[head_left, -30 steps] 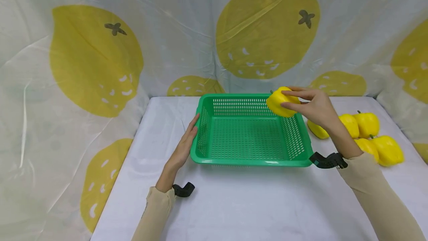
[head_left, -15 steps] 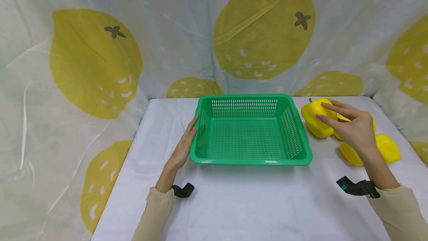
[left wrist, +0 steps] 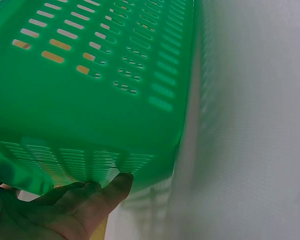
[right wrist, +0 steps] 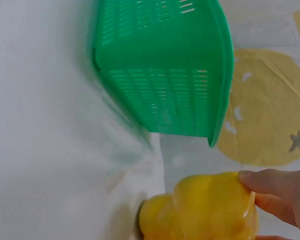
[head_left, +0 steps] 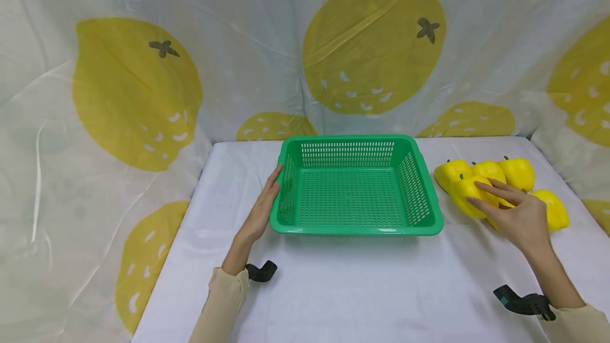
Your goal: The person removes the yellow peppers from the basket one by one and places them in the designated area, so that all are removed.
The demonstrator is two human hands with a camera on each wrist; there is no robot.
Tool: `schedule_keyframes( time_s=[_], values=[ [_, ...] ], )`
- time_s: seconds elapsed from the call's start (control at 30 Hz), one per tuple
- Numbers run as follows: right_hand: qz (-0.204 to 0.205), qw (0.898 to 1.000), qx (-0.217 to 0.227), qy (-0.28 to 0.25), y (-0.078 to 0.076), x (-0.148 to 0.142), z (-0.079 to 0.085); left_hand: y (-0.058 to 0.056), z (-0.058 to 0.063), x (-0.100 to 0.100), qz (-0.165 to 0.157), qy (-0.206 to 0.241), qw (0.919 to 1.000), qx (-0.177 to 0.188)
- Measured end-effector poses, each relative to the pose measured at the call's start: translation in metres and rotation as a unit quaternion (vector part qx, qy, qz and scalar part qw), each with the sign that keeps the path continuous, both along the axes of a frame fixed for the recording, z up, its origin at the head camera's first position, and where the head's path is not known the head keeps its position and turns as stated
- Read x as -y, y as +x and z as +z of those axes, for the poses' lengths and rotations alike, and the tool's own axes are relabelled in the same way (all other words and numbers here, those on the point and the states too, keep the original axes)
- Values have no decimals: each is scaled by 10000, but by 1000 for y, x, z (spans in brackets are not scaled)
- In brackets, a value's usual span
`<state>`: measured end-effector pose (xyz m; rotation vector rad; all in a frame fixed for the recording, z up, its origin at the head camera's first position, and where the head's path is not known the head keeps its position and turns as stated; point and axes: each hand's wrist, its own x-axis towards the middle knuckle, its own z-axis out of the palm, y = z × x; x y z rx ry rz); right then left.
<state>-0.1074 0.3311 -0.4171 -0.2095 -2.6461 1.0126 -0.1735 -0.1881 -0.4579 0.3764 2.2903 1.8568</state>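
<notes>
A yellow bell pepper (head_left: 469, 195) with a green stem is pinched between the thumb and fingers of my right hand (head_left: 519, 216). It overlaps other yellow peppers in the head view; in the right wrist view the held bell pepper (right wrist: 215, 207) fills the bottom edge. My left hand (head_left: 259, 210) rests along the left end of a green slotted plastic basket (head_left: 356, 231). In the left wrist view, straight fingers (left wrist: 107, 195) touch the basket's outer wall (left wrist: 90, 120). No item shows inside the basket.
Several more yellow bell peppers (head_left: 518, 173) cluster right of the basket, one of them (head_left: 552, 209) nearest the right edge of the white-covered table (head_left: 352, 290). A lemon-print curtain (head_left: 257, 52) hangs behind and at both sides.
My right hand has carried the bell pepper from above the basket's far right corner rightward and nearer, down to the other peppers. The left hand stays on the basket.
</notes>
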Motion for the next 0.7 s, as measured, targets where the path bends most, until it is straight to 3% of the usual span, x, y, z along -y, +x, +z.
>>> schedule_keyframes(
  time_s=[0.27,0.53,0.7],
  values=[
    [182,9980,-525,304,6,5,-17,-1,1,2,42,19,10000,31],
    [107,9986,-174,493,11,6,-29,-1,0,0,34,59,10000,43],
    [170,9975,-229,639,13,6,-35,-1,0,-1,9,29,10000,51]
  ],
)
